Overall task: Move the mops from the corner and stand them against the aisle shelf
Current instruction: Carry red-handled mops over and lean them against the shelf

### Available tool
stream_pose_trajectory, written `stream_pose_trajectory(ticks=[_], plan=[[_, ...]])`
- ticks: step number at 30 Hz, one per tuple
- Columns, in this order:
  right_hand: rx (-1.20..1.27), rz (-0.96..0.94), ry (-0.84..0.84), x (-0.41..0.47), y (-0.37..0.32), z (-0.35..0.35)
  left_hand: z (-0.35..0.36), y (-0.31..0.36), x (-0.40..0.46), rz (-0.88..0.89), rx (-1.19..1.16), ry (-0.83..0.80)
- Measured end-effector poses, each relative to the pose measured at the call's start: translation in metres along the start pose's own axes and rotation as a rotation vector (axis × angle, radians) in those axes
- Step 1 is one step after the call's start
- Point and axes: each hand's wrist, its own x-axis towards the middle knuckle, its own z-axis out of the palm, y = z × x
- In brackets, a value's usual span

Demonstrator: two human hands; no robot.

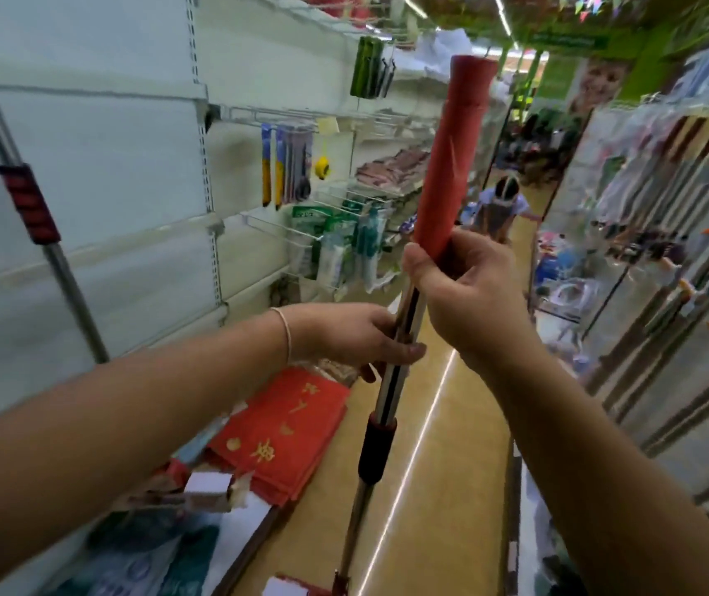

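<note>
Fingers of the right hand are curled tightly round the lower end of the red grip sleeve on the mop handle, thumb side toward the camera. Fingers of the left hand wrap the bare metal shaft just below, thumb lying across its front. The two hands sit close together, one above the other, not quite touching. A thin band circles the left wrist.

The mop handle stands nearly upright in the middle of the aisle, tilted slightly right at the top, apart from the shelving on both sides. A black collar rings the shaft below the left hand; the mop head is out of view at the bottom edge.

A second mop handle, metal with a red and black grip, leans against the white aisle shelf at left. Red cloths with gold characters lie on the low shelf below. Hanging packaged goods line the left shelving further along. More long-handled items stand along the right shelving. A person is in the aisle, well beyond the hands.
</note>
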Motion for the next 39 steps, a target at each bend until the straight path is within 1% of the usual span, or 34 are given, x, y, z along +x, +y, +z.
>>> stream_pose_trajectory(ticks=[4, 8, 12, 15, 19, 22, 27, 33, 39], plan=[[0.064, -0.052, -0.107, 0.032, 0.014, 0.005, -0.014, 0.006, 0.000, -0.111, -0.029, 0.135], [0.124, -0.147, -0.166, 0.052, 0.020, 0.022, -0.024, 0.002, -0.006, -0.189, -0.070, 0.296], [0.180, -0.178, -0.259, 0.065, 0.019, 0.046, -0.037, -0.007, -0.019, -0.268, -0.097, 0.370], [0.203, -0.186, -0.284, 0.076, 0.015, 0.068, -0.048, -0.014, -0.033, -0.308, -0.121, 0.425], [0.261, -0.187, -0.327, 0.088, 0.003, 0.098, -0.063, -0.019, -0.055, -0.310, -0.138, 0.510], [0.284, -0.201, -0.327, 0.099, -0.008, 0.116, -0.079, -0.023, -0.069, -0.306, -0.103, 0.581], [0.336, -0.228, -0.323, 0.115, -0.031, 0.143, -0.103, -0.025, -0.092, -0.255, -0.046, 0.644], [0.383, -0.303, -0.363, 0.134, -0.063, 0.160, -0.126, -0.022, -0.118, -0.239, -0.026, 0.732], [0.479, -0.357, -0.409, 0.169, -0.076, 0.185, -0.158, -0.014, -0.132, -0.284, -0.023, 0.833]])
